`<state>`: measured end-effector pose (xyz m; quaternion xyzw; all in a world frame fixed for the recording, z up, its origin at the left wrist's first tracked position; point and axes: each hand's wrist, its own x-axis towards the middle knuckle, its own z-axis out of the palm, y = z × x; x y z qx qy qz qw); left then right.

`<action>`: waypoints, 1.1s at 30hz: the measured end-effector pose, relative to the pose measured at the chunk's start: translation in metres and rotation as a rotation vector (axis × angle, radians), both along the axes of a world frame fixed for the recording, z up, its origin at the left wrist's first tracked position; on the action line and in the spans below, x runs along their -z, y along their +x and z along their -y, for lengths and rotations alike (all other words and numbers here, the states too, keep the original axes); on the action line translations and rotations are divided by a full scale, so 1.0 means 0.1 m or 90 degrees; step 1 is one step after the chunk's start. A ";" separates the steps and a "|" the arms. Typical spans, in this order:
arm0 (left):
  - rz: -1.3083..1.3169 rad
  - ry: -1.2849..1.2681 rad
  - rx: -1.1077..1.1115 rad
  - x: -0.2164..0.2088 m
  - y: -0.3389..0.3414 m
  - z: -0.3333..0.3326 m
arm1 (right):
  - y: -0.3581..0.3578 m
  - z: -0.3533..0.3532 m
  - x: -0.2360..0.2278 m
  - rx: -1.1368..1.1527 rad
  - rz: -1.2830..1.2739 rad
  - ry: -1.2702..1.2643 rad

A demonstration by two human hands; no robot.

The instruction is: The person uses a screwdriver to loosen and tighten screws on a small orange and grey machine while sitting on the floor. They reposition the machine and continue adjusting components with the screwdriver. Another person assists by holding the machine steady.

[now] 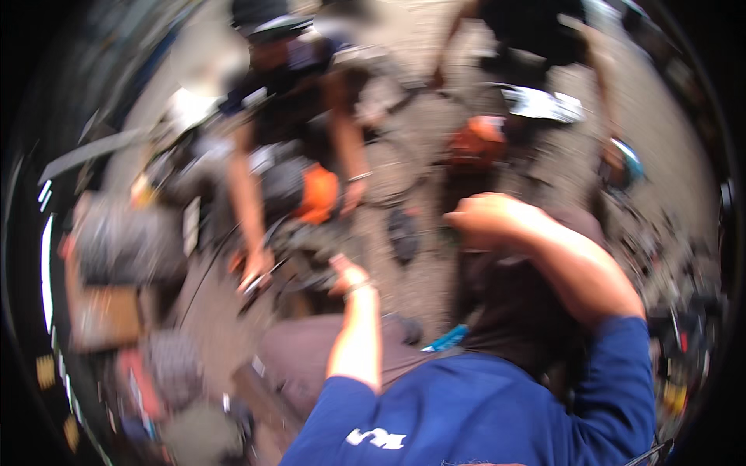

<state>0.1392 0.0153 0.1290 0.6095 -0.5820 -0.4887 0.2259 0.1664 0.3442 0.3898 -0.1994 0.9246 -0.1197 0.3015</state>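
Note:
Motion smears the whole view. My left hand point(350, 273) reaches forward beside a dark, bulky part point(307, 264) on the ground; its fingers are too blurred to read, and I cannot tell whether it touches the part. My right hand point(475, 216) is raised in front of my right knee, the fingers curled in; anything inside them is hidden. Across from me a crouching person's hand point(258, 268) holds a dark, slim tool point(250, 290) to the left of the part. That person's other hand point(353, 194) hangs close to an orange-and-grey object point(317, 193).
A second person in dark clothes point(536, 31) is at the far right, near a blurred orange-red object point(478, 140). Grey wrapped bundles point(128, 241) and a brown box point(107, 317) stand at the left. Small scattered items point(649, 241) lie on the ground at the right.

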 end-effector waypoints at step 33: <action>0.073 0.263 0.259 0.16 0.18 0.04 | 0.04 0.14 0.23 -0.050 -0.032 -0.014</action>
